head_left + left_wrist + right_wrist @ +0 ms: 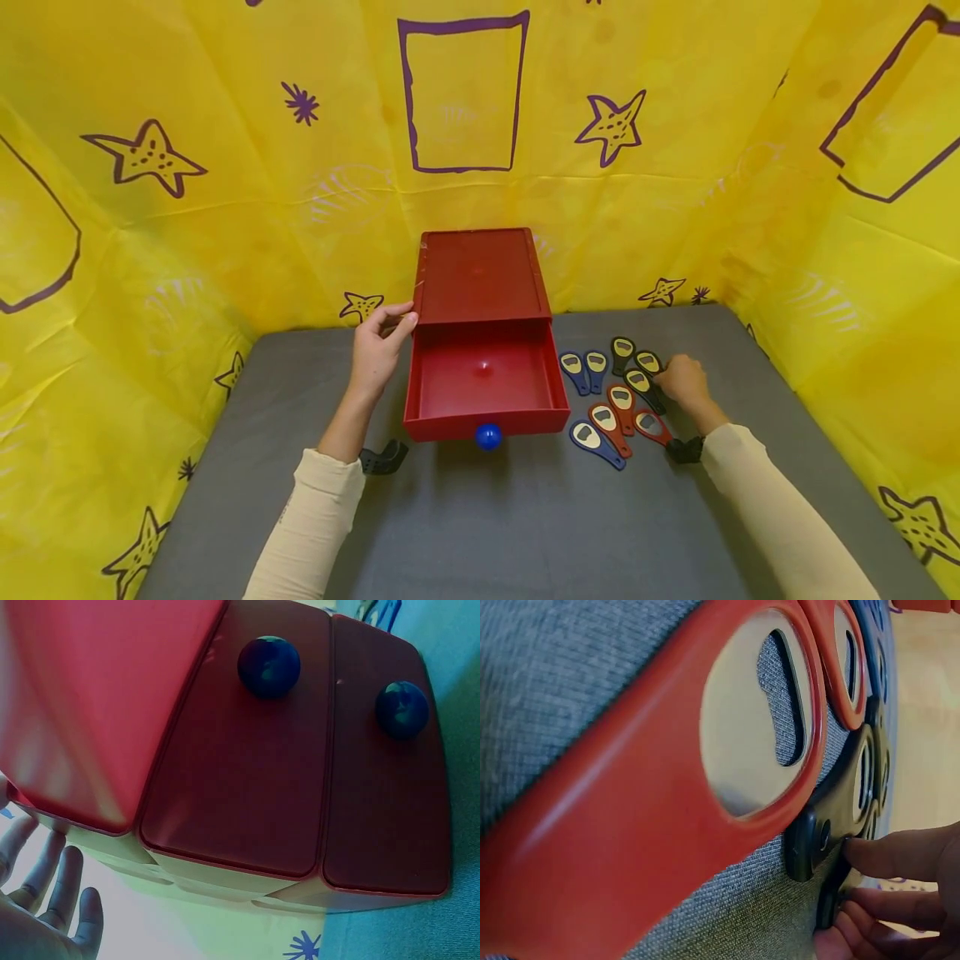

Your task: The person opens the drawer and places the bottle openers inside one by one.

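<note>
1. Right hand (682,382) has a narrow grip, pinching a black opener (651,364) by its handle, right of the red chest (482,275).
2. I'd pinch near the handle's end and lift straight up, since its black neighbours (643,388) are super close.
3. Left hand (373,354) rests loosely at the chest's left front corner; light pressure should steady it.
4. Table (480,533) is grey and fabric-looking, maybe a bit draggy. Yellow sheets (247,250) with purple starfish (150,158) wall it in.
</note>
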Demonstrator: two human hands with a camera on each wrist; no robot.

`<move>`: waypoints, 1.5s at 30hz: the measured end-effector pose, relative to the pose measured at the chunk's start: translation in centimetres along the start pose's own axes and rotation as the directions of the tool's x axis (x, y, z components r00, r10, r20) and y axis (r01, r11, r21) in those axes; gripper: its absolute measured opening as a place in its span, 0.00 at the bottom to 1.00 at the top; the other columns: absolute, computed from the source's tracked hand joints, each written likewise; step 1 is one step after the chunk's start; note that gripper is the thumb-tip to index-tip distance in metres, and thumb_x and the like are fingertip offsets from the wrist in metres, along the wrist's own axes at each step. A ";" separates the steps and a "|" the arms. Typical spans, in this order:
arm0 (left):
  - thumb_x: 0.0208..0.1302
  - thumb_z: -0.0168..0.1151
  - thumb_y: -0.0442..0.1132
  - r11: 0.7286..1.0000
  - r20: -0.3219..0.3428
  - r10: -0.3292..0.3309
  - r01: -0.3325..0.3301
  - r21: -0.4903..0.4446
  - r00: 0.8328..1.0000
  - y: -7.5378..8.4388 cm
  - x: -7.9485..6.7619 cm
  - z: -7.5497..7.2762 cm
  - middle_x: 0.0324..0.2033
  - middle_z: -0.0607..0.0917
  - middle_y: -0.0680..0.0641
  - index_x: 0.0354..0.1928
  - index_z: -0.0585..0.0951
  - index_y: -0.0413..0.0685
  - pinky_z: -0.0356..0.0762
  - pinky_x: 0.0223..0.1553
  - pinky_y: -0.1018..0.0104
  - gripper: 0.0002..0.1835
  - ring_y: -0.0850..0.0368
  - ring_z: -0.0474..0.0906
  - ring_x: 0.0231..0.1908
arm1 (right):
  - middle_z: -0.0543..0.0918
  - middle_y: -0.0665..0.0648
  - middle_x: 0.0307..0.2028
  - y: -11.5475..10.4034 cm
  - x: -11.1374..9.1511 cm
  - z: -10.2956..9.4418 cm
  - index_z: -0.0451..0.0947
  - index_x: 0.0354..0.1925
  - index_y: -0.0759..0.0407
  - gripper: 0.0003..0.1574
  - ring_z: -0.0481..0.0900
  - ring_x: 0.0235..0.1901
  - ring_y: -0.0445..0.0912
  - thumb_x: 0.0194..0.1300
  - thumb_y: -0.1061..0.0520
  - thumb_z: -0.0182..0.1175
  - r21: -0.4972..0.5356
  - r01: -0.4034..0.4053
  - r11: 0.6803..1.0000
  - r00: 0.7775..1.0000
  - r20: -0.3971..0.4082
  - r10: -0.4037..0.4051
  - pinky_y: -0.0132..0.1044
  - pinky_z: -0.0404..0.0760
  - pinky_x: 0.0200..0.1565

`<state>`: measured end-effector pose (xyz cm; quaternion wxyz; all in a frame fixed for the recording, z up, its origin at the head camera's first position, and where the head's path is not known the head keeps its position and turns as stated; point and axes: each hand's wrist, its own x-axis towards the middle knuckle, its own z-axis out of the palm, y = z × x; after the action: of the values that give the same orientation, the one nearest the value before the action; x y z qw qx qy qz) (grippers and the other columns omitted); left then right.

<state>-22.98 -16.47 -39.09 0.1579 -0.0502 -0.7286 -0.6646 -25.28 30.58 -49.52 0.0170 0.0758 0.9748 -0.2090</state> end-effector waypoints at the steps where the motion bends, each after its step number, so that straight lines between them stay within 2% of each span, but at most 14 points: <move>1: 0.65 0.63 0.34 1.000 0.000 -0.002 0.002 0.000 1.000 0.0 0.0 0.0 0.33 0.82 0.65 0.53 0.80 0.34 0.78 0.43 0.77 0.16 0.67 0.79 0.37 | 0.83 0.74 0.32 0.0 0.0 0.0 0.80 0.21 0.71 0.15 0.77 0.41 0.74 0.56 0.58 0.64 -0.005 -0.001 1.000 1.000 0.000 0.001 0.63 0.75 0.42; 7: 0.65 0.63 0.34 1.000 0.002 0.002 -0.002 -0.001 1.000 -0.1 -0.1 -0.1 0.33 0.83 0.65 0.53 0.80 0.34 0.78 0.43 0.77 0.16 0.67 0.79 0.37 | 0.82 0.76 0.34 -0.2 0.0 0.0 0.80 0.23 0.72 0.15 0.77 0.41 0.75 0.55 0.59 0.64 -0.012 0.005 1.000 1.000 0.008 -0.005 0.64 0.74 0.43; 13: 0.65 0.63 0.35 1.000 0.002 0.008 -0.008 0.005 1.000 -0.3 0.0 -0.1 0.34 0.82 0.66 0.53 0.81 0.34 0.78 0.43 0.77 0.16 0.67 0.79 0.37 | 0.83 0.74 0.31 0.0 0.1 0.0 0.81 0.24 0.73 0.16 0.78 0.40 0.73 0.56 0.58 0.65 0.003 0.018 1.000 1.000 0.012 -0.019 0.63 0.75 0.42; 19: 0.65 0.63 0.35 1.000 0.001 0.002 -0.002 0.004 1.000 -0.2 0.0 -0.1 0.34 0.83 0.67 0.53 0.80 0.33 0.78 0.43 0.77 0.16 0.67 0.79 0.37 | 0.84 0.73 0.32 0.7 0.1 -0.1 0.82 0.30 0.76 0.18 0.79 0.34 0.68 0.56 0.58 0.67 0.064 0.030 0.998 1.000 0.004 -0.030 0.55 0.76 0.36; 25: 0.65 0.63 0.35 1.000 0.006 -0.008 0.008 0.006 1.000 -0.1 -0.1 0.0 0.34 0.82 0.65 0.53 0.80 0.34 0.78 0.43 0.77 0.17 0.65 0.79 0.38 | 0.83 0.69 0.27 1.6 -0.4 -0.3 0.81 0.27 0.74 0.17 0.77 0.28 0.59 0.54 0.57 0.68 0.123 0.016 0.992 1.000 0.005 -0.017 0.40 0.72 0.27; 29: 0.65 0.63 0.35 1.000 0.001 0.002 -0.002 0.004 1.000 0.0 0.0 0.1 0.36 0.83 0.61 0.53 0.81 0.34 0.79 0.44 0.77 0.16 0.66 0.80 0.38 | 0.85 0.72 0.33 2.1 -0.7 -1.0 0.83 0.33 0.76 0.19 0.79 0.31 0.61 0.55 0.56 0.67 0.140 0.016 0.990 1.000 -0.001 -0.016 0.41 0.75 0.29; 31: 0.65 0.63 0.35 1.000 -0.002 0.008 -0.008 0.007 1.000 0.1 0.0 0.1 0.38 0.84 0.56 0.53 0.81 0.35 0.79 0.44 0.77 0.16 0.66 0.80 0.37 | 0.85 0.72 0.34 2.0 -0.7 -1.3 0.83 0.35 0.76 0.21 0.80 0.33 0.61 0.56 0.56 0.67 0.156 0.016 0.988 1.000 0.000 -0.016 0.40 0.76 0.29; 35: 0.65 0.63 0.35 1.000 0.001 0.008 -0.008 0.011 1.000 0.0 0.0 0.1 0.41 0.84 0.49 0.53 0.81 0.35 0.79 0.44 0.77 0.16 0.66 0.80 0.38 | 0.85 0.74 0.40 1.0 -0.8 -2.5 0.82 0.40 0.76 0.23 0.80 0.39 0.64 0.58 0.55 0.66 0.193 0.028 0.981 1.000 -0.001 -0.029 0.42 0.78 0.32; 40: 0.65 0.63 0.36 1.000 0.000 0.001 -0.001 0.011 1.000 0.0 -0.1 0.0 0.38 0.83 0.58 0.53 0.80 0.34 0.79 0.44 0.77 0.17 0.66 0.79 0.38 | 0.82 0.76 0.46 -1.3 -1.2 -4.6 0.79 0.47 0.77 0.26 0.78 0.44 0.68 0.62 0.55 0.65 0.206 0.088 0.975 0.996 -0.038 -0.082 0.51 0.80 0.38; 42: 0.65 0.63 0.36 1.000 -0.002 0.001 -0.001 0.013 1.000 0.0 -0.1 0.0 0.37 0.83 0.59 0.53 0.81 0.34 0.78 0.44 0.77 0.17 0.66 0.79 0.38 | 0.83 0.75 0.45 -2.3 -1.4 -5.6 0.79 0.48 0.77 0.26 0.80 0.43 0.67 0.62 0.55 0.64 0.206 0.120 0.971 0.992 -0.060 -0.110 0.49 0.80 0.38; 45: 0.65 0.63 0.36 1.000 -0.004 -0.001 0.001 0.017 1.000 0.1 -0.1 0.1 0.38 0.83 0.57 0.53 0.81 0.35 0.78 0.44 0.77 0.17 0.67 0.79 0.38 | 0.84 0.75 0.44 -3.7 -1.6 -7.5 0.79 0.48 0.77 0.26 0.81 0.39 0.64 0.63 0.55 0.64 0.206 0.156 0.966 0.987 -0.067 -0.145 0.42 0.80 0.32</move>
<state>-22.86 -16.38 -39.07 0.1594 -0.0471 -0.7339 -0.6586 -24.23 30.11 -41.07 -0.0322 0.0083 0.9503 -0.3095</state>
